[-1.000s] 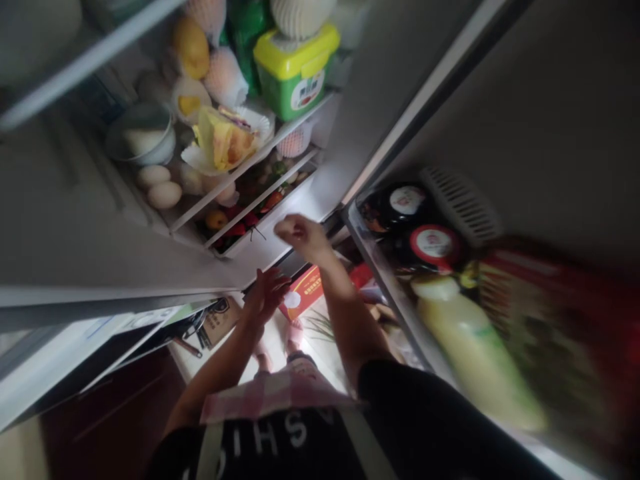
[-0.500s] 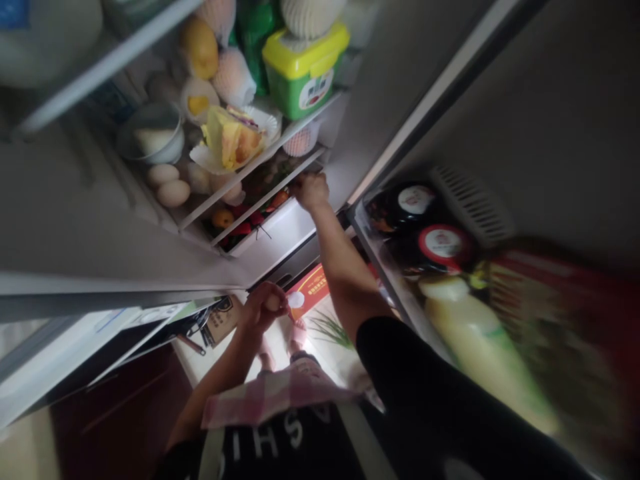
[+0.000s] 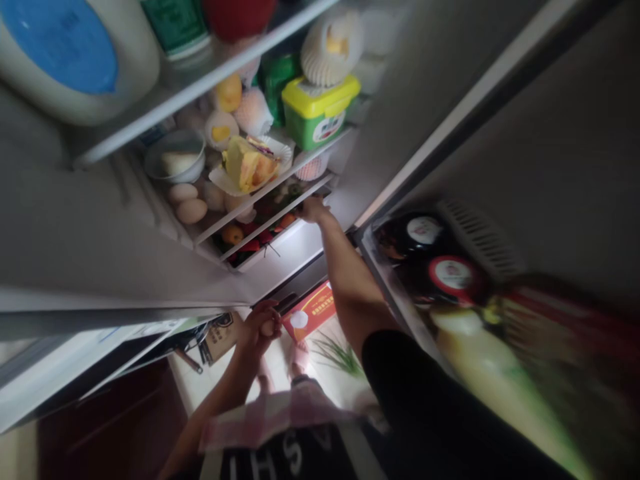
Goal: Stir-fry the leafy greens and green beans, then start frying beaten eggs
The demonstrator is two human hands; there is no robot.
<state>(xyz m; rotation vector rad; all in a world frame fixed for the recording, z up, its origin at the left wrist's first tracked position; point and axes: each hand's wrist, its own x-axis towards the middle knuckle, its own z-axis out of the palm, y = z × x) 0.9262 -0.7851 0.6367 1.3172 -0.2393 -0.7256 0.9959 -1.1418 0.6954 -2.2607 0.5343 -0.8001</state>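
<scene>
My right hand (image 3: 315,210) reaches over the front of the open bottom drawer (image 3: 280,248) in the fridge. Its fingertips dip inside, hidden among dark and red vegetables, so their grip cannot be made out. Near it lie an orange-red vegetable (image 3: 285,221) and several red peppers (image 3: 251,245). Lower down, in front of the fridge, my left hand (image 3: 257,325) is curled closed around a small, rounded, pale-brown thing that looks like an egg (image 3: 269,327).
Above the drawer, a shelf carries two eggs (image 3: 192,211), a bowl (image 3: 175,157), a cake slice (image 3: 250,163) and a green tub with a yellow lid (image 3: 320,110). The door rack (image 3: 385,270) on the right holds jars and bottles. A red box (image 3: 311,312) and green stalks (image 3: 340,353) are on the floor.
The view has shifted, so the fridge's contents appear lower and further right. My right hand still reaches into the drawer, and my left hand remains curled.
</scene>
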